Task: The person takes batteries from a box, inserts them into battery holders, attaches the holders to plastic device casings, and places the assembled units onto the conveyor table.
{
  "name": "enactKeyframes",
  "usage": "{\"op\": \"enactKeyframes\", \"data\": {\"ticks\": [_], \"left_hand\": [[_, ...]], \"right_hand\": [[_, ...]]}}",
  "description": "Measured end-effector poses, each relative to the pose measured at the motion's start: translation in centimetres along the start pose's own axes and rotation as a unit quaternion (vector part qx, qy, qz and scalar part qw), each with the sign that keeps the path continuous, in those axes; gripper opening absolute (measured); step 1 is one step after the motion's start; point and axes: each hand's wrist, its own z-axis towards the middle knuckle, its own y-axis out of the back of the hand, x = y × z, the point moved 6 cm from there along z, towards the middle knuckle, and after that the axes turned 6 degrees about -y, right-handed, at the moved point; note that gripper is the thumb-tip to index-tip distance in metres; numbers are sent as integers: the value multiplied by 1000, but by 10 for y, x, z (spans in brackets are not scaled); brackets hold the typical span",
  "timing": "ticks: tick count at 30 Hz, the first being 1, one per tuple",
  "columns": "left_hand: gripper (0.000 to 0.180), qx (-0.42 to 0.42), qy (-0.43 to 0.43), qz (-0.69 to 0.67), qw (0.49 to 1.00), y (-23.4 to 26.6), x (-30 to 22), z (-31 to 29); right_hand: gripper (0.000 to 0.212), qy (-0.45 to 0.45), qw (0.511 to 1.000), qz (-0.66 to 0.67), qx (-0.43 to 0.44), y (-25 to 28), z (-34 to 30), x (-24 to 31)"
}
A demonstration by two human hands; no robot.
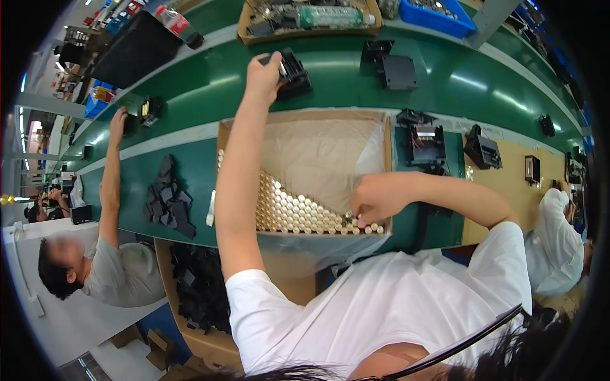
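Observation:
At the far side of the bench, my left hand (264, 77) is closed on the near-left edge of a black boxy housing (293, 74), which sits on the green surface. My right hand (379, 195) is bent down into an open cardboard box (305, 115), its fingers pressed together at the right end of the rows. Small upright cylinders (289, 213) with pale gold round ends fill the box's near-left part in a slanting block. Brown paper lines the rest of it. Whatever the right fingertips hold is hidden.
More black housings (399, 71) stand at the far right, and others (427, 145) beside the box. Flat black pieces (168, 200) lie piled left. Below is a carton (197, 286) of black parts. A parts tray (311, 30) and blue bin (438, 16) stand behind. Co-workers sit both sides.

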Motion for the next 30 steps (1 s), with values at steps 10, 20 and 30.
{"op": "enactKeyframes", "data": {"ticks": [10, 20, 30], "left_hand": [[43, 42, 5, -4, 999, 32, -10, -10], [56, 84, 0, -127, 988, 42, -18, -14], [74, 9, -17, -77, 997, 66, -20, -6]], "right_hand": [[13, 100, 914, 14, -394, 158, 26, 21], [18, 94, 874, -173, -444, 248, 136, -19], [39, 99, 891, 167, -411, 298, 168, -37]]}}
